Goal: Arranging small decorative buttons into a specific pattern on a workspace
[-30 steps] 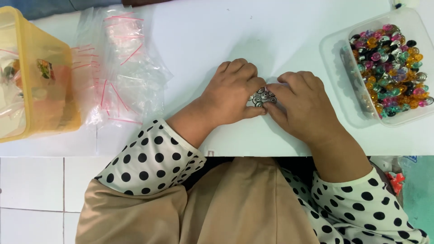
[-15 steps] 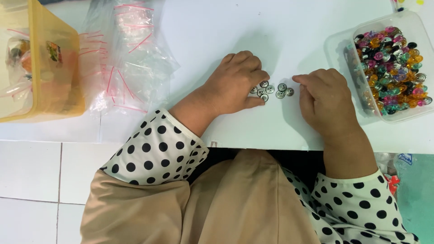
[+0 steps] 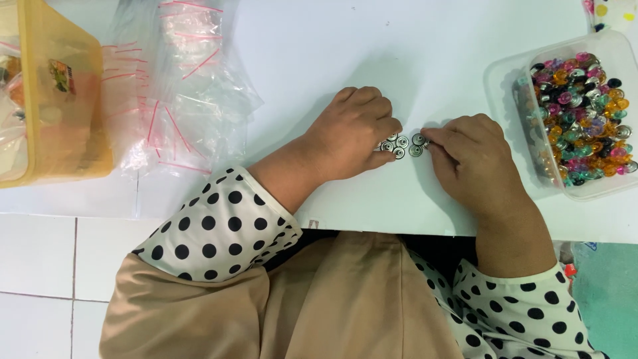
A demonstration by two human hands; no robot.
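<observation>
Several small silver round studs lie in a loose cluster on the white tabletop, between the two hands and touching or just beside the fingertips of both. The left hand rests knuckles-up at the left edge of the cluster, fingers curled down so that their tips meet the nearest studs; whether its grip pinches one or only presses on it cannot be told, since the fingers hide the contact. The right hand sits at the right edge, thumb and forefinger drawn close together at the outermost stud; the grip appears pressed together on or against that piece.

Step in hand, as judged: separating and arranging the studs singly on the tabletop. A further move would call for a fine fingertip pinch on one stud without scattering its neighbours.

Nearby items:
- Clear plastic tub of mixed coloured beads, right of the right hand, apart from it.
- Pile of small clear zip bags, left of the left hand.
- Yellow container, far left.
</observation>
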